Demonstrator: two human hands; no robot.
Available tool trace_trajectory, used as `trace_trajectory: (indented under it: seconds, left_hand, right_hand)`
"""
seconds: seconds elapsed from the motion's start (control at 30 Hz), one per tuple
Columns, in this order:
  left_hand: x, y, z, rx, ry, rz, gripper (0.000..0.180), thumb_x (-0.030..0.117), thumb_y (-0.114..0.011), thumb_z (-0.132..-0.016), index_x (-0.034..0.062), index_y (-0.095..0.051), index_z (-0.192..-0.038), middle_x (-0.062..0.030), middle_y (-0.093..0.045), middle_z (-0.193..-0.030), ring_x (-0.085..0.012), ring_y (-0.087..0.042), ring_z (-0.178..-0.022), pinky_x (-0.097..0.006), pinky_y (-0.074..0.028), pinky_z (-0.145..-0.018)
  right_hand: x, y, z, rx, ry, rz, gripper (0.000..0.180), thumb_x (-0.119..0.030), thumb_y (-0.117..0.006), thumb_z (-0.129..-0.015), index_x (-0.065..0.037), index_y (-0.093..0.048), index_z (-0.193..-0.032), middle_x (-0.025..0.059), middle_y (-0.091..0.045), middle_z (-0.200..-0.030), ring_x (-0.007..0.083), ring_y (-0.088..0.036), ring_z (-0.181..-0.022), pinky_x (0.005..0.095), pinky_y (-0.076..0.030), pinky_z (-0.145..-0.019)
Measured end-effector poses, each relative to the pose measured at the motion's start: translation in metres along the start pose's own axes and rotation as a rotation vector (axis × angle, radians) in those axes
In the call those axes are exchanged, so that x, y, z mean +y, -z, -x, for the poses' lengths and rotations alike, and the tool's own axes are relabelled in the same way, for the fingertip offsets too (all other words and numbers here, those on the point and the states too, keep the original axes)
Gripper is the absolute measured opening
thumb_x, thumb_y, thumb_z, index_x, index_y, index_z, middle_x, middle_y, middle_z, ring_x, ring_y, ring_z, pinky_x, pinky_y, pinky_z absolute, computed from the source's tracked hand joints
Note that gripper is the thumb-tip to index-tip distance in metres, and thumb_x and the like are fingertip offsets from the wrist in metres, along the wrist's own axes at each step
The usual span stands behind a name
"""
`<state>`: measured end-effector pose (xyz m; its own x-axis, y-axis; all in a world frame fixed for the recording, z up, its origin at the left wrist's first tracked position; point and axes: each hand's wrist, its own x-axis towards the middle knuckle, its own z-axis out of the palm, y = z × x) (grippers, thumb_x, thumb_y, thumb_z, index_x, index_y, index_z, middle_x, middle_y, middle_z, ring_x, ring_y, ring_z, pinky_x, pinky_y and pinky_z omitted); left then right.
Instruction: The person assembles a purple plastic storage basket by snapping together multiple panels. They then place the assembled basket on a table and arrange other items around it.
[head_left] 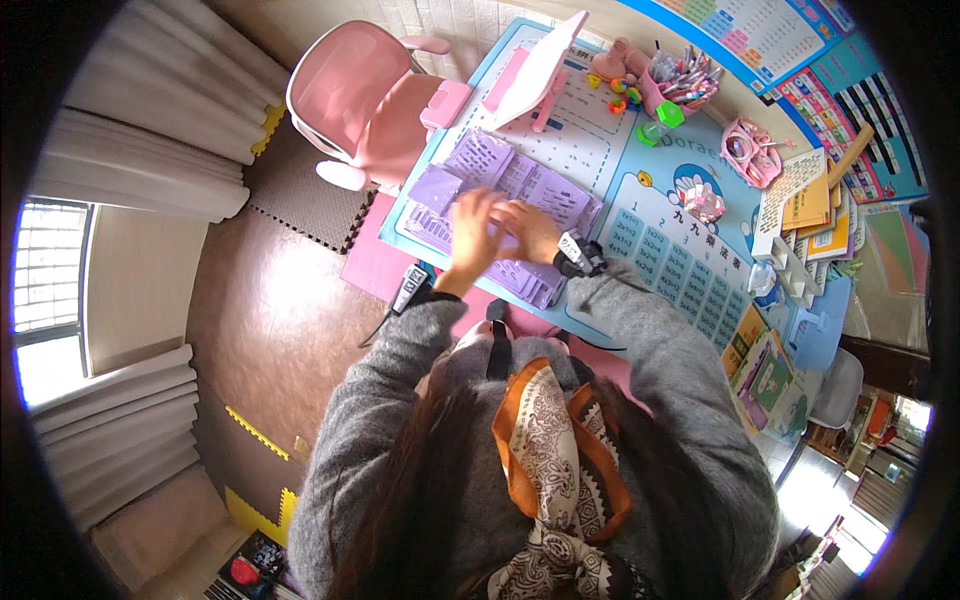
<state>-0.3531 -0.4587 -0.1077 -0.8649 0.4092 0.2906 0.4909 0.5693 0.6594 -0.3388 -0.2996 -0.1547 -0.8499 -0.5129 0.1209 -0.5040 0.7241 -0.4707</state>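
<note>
Several purple printed sheets (555,200) lie spread and overlapping near the left end of the desk. Above them my left hand (474,232) and my right hand (528,228) meet, with fingers bent and drawn together at the tips. Whatever is between the fingers is too small or too hidden to make out. A glossy light-purple piece (434,188) sits just left of my left fingertips. More purple sheets (528,284) stick out below my hands toward the desk's near edge.
A pink book stand (535,75) rises behind the sheets, beside a small pink box (446,104). Farther right are a pink pen holder (680,85), a green-lidded jar (655,130), a pink basket (750,152) and stacked books (815,215). A pink chair (365,100) stands at the left.
</note>
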Motion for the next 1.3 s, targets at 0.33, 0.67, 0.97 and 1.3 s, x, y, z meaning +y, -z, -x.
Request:
trace_trajectory:
  seconds: [0.33,0.67,0.97,1.3]
  left_hand:
    - [-0.089,-0.014,-0.016,0.229,0.216,-0.513,0.047,0.037,-0.057,-0.083,0.0163,-0.05,-0.124,-0.0157,-0.035,-0.133,-0.0418,-0.033,-0.114,-0.053,-0.028,-0.093]
    - [-0.095,-0.021,-0.017,0.297,0.25,-0.496,0.07,0.046,-0.063,-0.075,0.01,-0.041,-0.131,-0.0158,-0.037,-0.131,-0.0381,-0.036,-0.114,-0.05,-0.028,-0.095]
    - [-0.08,-0.016,-0.016,0.427,0.268,-0.192,0.017,0.017,-0.063,-0.077,0.0044,-0.057,-0.087,-0.0149,-0.048,-0.109,-0.0365,-0.039,-0.11,-0.048,-0.027,-0.096]
    - [-0.029,0.011,0.013,0.343,0.198,0.227,0.009,0.012,-0.061,-0.079,0.0069,-0.057,-0.084,-0.0113,-0.046,-0.113,-0.0299,-0.04,-0.107,-0.041,-0.029,-0.094]
  right_hand:
    - [-0.025,-0.016,-0.04,0.016,-0.216,0.105,0.078,-0.049,-0.071,-0.061,0.002,-0.045,-0.114,0.0163,-0.054,-0.108,0.0294,-0.048,-0.108,0.0437,-0.025,-0.105]
    - [-0.03,-0.022,-0.053,0.032,-0.288,0.051,0.059,-0.047,-0.07,-0.061,-0.001,-0.054,-0.093,0.0143,-0.059,-0.085,0.0282,-0.054,-0.09,0.0386,-0.037,-0.087]
    - [-0.02,-0.02,-0.056,-0.029,-0.344,-0.094,0.057,-0.045,-0.074,-0.063,-0.002,-0.053,-0.094,0.0159,-0.06,-0.086,0.0318,-0.056,-0.088,0.0403,-0.04,-0.083]
    - [-0.002,0.056,-0.061,0.017,0.112,-0.006,0.036,-0.003,-0.058,-0.071,-0.007,-0.054,-0.106,0.0093,-0.054,-0.11,0.0258,-0.048,-0.111,0.0372,-0.033,-0.103]
